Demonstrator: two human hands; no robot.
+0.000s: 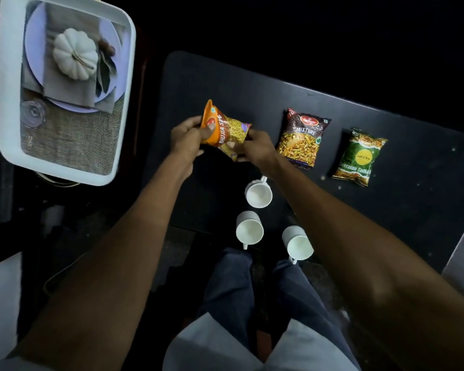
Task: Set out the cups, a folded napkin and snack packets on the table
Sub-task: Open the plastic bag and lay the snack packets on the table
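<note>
Both hands hold an orange bhujia snack packet (223, 129) just above the dark table (386, 204). My left hand (189, 136) grips its left end, and my right hand (255, 149) grips its lower right corner. To the right, a dark brown mixture packet (300, 140) and a green packet (360, 158) lie flat on the table. Three white cups stand near the table's front edge: one (259, 194) under my right wrist, one (249, 230) below it, one (298, 243) to the right. No loose napkin is visible on the table.
A white tray (123, 103) sits at the upper left, printed with a place-setting picture showing a plate, a grey napkin and a white pumpkin. My legs stand at the table's near edge. The surroundings are dark.
</note>
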